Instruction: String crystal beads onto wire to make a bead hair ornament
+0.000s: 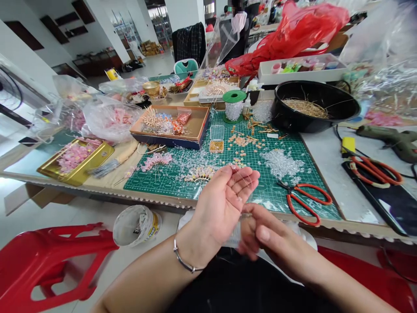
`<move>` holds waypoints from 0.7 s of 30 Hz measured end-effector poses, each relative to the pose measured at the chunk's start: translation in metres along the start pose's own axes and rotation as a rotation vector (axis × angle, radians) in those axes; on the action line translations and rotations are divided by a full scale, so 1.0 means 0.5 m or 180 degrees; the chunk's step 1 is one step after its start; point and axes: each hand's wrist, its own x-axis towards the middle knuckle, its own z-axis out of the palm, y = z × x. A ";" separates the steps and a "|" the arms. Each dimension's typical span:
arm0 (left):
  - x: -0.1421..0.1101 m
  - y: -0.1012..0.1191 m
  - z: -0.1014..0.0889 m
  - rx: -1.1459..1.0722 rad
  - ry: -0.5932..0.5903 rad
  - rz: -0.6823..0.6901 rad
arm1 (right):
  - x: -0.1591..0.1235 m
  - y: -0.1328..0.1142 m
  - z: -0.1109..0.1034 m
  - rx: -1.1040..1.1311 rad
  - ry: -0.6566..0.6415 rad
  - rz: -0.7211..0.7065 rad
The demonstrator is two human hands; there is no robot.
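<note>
Fingers of the left hand (215,211): thumb and forefinger pinched together on a fine strand (241,177), a tiny pink piece (233,167) at the tips; the other fingers half spread, palm up.
Fingers of the right hand (270,234): loosely curled and blurred — I cannot tell whether they hold anything.
Strand: in the left hand, slanting from the pinch rightward over the open fingers; its far end is too thin to follow.
Nearer hand: the left, which has it; the right sits below and to the right, close beside the palm.
Clear bead pile (282,165): on the green cutting mat (309,169), beyond the right hand.
Scissors (308,202): rightward of both hands — well apart from the strand.
</note>
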 end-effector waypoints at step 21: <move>-0.085 -0.003 0.048 0.4168 -0.1579 -0.0379 | -0.112 -0.114 -0.022 -0.1126 0.2117 -0.0238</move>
